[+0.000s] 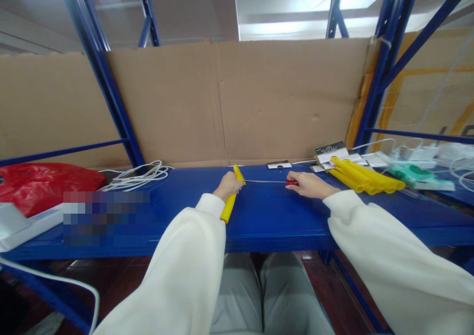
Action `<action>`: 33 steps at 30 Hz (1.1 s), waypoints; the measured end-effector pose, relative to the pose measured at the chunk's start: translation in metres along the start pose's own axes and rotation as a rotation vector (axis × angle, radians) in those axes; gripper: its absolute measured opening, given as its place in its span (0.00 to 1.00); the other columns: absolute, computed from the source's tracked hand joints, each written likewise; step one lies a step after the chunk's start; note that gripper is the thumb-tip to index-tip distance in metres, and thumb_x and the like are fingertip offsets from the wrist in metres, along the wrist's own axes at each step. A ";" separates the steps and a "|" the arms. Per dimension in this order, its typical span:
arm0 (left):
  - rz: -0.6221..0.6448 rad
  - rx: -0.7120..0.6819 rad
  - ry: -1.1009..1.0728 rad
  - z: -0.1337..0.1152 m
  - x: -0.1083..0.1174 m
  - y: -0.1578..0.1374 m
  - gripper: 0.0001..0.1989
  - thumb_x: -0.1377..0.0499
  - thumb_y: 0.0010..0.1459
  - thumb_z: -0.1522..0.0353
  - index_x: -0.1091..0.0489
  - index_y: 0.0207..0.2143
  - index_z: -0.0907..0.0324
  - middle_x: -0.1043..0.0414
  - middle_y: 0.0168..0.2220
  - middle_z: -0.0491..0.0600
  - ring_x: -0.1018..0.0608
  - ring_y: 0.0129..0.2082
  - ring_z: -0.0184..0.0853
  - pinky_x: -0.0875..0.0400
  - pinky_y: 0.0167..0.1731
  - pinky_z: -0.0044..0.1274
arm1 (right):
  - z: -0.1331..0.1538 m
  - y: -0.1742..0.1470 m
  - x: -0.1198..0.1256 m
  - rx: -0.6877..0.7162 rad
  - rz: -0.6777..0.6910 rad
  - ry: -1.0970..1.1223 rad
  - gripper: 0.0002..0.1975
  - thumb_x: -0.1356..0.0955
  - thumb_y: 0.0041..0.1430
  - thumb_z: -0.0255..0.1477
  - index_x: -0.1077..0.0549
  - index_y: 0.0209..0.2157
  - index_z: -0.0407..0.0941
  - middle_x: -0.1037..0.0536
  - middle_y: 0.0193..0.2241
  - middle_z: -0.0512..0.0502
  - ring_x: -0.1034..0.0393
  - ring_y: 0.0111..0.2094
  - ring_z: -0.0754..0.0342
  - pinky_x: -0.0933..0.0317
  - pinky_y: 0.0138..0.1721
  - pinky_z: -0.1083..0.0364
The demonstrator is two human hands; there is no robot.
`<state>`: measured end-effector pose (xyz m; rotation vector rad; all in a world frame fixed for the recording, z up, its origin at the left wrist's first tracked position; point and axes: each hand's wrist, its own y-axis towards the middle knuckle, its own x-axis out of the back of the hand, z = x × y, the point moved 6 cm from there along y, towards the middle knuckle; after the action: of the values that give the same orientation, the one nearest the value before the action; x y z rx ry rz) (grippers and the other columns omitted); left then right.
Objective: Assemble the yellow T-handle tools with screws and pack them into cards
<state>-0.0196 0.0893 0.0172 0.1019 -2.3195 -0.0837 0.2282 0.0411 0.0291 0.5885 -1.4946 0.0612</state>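
Note:
My left hand is wrapped around a yellow tube, which lies tilted over the blue shelf. A long thin rod, metal-looking, spans from the tube to my right hand. That hand is closed on the red handle at the rod's other end. Whether the rod's tip touches or enters the tube is hidden by the left fingers. To the right of my right hand lies a bundle of several yellow tubes, partly on printed cards.
A coiled white cable and a red plastic bag lie at the left, with a white power strip before them. Cardboard walls off the back. A green-and-white package and cables sit at the right. A small card lies behind.

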 end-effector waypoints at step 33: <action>0.033 0.022 0.012 -0.004 -0.003 -0.003 0.09 0.40 0.51 0.77 0.33 0.20 0.62 0.31 0.16 0.46 0.26 0.19 0.31 0.34 0.22 0.20 | -0.076 0.008 -0.031 -0.377 0.159 -0.067 0.14 0.39 0.64 0.30 0.26 0.45 0.44 0.23 0.50 0.35 0.30 0.52 0.41 0.38 0.49 0.44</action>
<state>-0.0150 0.0860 0.0175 0.0747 -2.3099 -0.0408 0.2912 0.0878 0.0050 0.1698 -1.5656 -0.1166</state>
